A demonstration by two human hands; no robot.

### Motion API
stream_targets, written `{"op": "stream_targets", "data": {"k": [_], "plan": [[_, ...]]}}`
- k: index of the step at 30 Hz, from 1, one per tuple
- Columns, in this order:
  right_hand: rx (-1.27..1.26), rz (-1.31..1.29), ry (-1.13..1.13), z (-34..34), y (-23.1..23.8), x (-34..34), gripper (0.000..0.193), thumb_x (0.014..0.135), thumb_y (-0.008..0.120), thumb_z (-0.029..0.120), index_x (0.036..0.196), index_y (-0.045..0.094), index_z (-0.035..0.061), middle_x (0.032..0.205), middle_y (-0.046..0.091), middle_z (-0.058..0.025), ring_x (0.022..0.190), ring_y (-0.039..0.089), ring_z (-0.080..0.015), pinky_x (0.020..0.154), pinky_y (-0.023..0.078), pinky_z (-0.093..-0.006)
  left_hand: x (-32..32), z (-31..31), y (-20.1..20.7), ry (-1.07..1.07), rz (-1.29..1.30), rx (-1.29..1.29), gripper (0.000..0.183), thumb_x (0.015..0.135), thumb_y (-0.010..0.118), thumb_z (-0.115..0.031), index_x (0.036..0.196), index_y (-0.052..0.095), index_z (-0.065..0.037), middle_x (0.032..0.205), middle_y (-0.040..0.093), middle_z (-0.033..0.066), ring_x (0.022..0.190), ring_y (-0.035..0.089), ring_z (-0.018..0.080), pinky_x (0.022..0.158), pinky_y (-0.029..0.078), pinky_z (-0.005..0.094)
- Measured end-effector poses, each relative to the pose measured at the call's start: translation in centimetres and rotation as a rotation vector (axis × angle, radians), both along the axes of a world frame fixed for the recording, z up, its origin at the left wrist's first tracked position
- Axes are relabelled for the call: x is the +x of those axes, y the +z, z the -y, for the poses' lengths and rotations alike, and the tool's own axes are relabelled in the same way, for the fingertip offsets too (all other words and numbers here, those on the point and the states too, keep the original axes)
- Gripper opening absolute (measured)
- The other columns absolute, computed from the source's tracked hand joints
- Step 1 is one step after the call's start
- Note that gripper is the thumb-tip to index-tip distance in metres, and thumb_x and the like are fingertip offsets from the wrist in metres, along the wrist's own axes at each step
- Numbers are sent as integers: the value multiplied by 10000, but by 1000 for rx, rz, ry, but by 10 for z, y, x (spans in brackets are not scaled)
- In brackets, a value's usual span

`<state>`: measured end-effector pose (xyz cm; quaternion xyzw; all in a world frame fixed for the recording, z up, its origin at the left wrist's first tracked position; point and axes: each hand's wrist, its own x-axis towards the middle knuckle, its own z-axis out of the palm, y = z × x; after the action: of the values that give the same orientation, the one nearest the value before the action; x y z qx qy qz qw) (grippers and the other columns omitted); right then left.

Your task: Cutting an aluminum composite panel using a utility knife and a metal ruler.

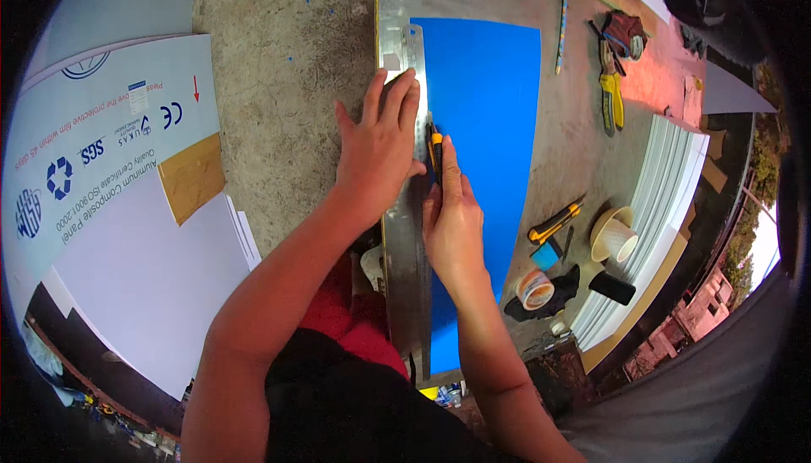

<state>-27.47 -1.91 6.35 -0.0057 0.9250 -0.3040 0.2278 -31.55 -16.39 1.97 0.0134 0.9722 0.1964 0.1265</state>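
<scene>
A blue sheet lies lengthwise on the grey worktable, with a metal straightedge along its left edge. My left hand rests flat over the straightedge, fingers stretched forward and slightly apart, holding nothing. Just to its right, my right hand is closed around a yellow-and-black utility knife. The knife points away from me, its front end beside the straightedge's right side, over the blue sheet. Whether the blade tip touches the sheet is too small to tell.
Pliers with yellow handles, a patterned pencil, another utility knife, a cup and a tub lie on the right. Stacked white panels stand beyond. Large panels lean at left.
</scene>
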Motion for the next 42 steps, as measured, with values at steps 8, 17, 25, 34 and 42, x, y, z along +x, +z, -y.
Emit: {"op": "stream_targets", "data": {"k": [8, 17, 25, 34, 42], "plan": [[46, 65, -8, -25, 9, 56, 801, 939, 574, -62, 1668, 299, 121, 1161, 655, -277, 879, 704, -427, 766, 570, -483, 0, 0, -5, -22, 4, -7, 1144, 666, 948, -359, 1592, 344, -64, 1686, 269, 44, 1562, 247, 359, 1095, 391, 774], [48, 115, -40, -48, 18, 119, 836, 920, 593, -65, 1673, 288, 132, 1149, 649, -284, 881, 694, -454, 773, 567, -502, 6, 3, -21, -46, -82, -35, 1153, 690, 937, -415, 1602, 321, -68, 1696, 246, 54, 1568, 230, 368, 1072, 375, 819], [64, 190, -24, -71, 19, 173, 883, 886, 627, -26, 1679, 259, 97, 1084, 604, -267, 897, 627, -433, 804, 474, -500, 5, 4, -17, -70, -108, -90, 1103, 733, 917, -432, 1608, 338, -90, 1714, 248, 57, 1588, 212, 359, 1132, 307, 797], [87, 19, -3, -82, 0, 199, 820, 911, 614, -47, 1660, 306, 81, 1045, 624, -225, 877, 628, -404, 801, 473, -471, -1, 0, 5, -58, 161, -89, 1175, 779, 921, -393, 1644, 205, -48, 1729, 169, 111, 1605, 162, 356, 1260, 215, 671], [66, -27, -7, -83, -11, 204, 817, 898, 641, -10, 1649, 327, 60, 1019, 612, -212, 895, 623, -375, 847, 448, -497, 105, -26, -24, -59, -393, 132, 874, 836, 854, -312, 1570, 438, -86, 1681, 343, 101, 1570, 286, 355, 1255, 122, 649]]}}
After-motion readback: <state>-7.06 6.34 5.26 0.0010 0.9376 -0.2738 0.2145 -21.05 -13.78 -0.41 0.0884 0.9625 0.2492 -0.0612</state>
